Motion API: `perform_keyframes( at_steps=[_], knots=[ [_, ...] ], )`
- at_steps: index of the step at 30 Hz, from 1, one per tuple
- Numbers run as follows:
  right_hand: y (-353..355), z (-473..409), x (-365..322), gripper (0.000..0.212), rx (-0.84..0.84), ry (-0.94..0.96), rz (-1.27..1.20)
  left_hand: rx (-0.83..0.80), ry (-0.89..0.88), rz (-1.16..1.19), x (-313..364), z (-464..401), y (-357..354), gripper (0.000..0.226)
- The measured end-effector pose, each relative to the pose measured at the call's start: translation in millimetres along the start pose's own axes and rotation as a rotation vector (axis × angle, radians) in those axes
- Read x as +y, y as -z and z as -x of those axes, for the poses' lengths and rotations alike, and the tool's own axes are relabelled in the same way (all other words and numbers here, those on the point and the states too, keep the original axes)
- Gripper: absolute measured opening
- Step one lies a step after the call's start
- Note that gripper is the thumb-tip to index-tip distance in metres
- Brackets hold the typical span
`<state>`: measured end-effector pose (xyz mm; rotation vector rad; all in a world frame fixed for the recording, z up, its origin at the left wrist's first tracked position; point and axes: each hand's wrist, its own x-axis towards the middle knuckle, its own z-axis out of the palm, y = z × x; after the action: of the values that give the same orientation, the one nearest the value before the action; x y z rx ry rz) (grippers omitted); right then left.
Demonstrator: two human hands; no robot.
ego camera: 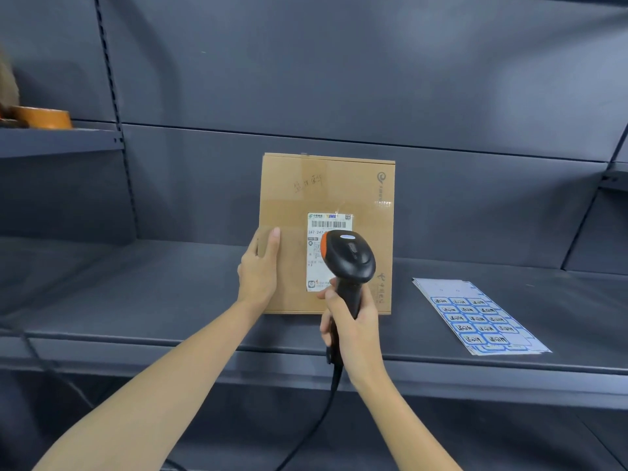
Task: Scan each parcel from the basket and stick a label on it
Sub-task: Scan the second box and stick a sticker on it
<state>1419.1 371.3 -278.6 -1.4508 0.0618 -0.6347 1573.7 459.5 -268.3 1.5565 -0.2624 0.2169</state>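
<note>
From the head view I see the parcel (326,198) upright on the shelf (136,300), long axis vertical, label facing me. My left hand (258,266) grips its left edge; my right hand (353,321) clamps the scanner (350,256), aimed at it.

Shipping label (317,253) on the box (326,198), beside the left grip (258,266): "EMS" logo, barcode, number beginning "247-247". Handwriting on the box illegible. Sticker sheet (475,317) right of the right grip (353,321): repeated marks, unreadable.
</note>
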Motion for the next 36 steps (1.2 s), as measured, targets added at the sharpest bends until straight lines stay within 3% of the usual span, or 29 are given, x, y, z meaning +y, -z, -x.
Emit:
perform_keyframes(
  at_steps=[7, 15, 21, 25, 28, 32, 36],
  knots=[
    [-2.2, 1.3, 0.0, 0.006, 0.023, 0.001, 0.002, -0.003, 0.023, -0.012, -0.5, -1.9, -0.2, 0.056],
    [0.5, 1.1, 0.9, 0.003, 0.04, 0.004, -0.008, -0.011, 0.018, -0.01, 3.3, 1.3, 0.4, 0.049],
    [5.6, 3.7, -3.5, 0.019, 0.024, 0.038, -0.036, -0.011, 0.019, -0.011, 4.9, 3.5, 0.5, 0.049],
    [27.6, -10.7, -17.3, 0.009, 0.151, 0.065, -0.033, -0.026, 0.001, -0.015, 3.9, 3.6, 1.1, 0.049],
    [60.2, -36.2, -31.3, 0.013, 0.255, -0.05, 0.066, -0.024, -0.003, -0.035, 3.0, 0.8, 1.0, 0.051],
    [106.2, -67.8, -38.9, 0.018, 0.212, -0.268, 0.249, -0.054, 0.026, -0.111, 5.6, -6.0, 5.3, 0.058],
    [129.6, -86.2, -21.4, 0.037, 0.132, -0.26, 0.735, -0.065, 0.172, -0.22, 12.6, -14.4, 13.5, 0.061]
  ],
)
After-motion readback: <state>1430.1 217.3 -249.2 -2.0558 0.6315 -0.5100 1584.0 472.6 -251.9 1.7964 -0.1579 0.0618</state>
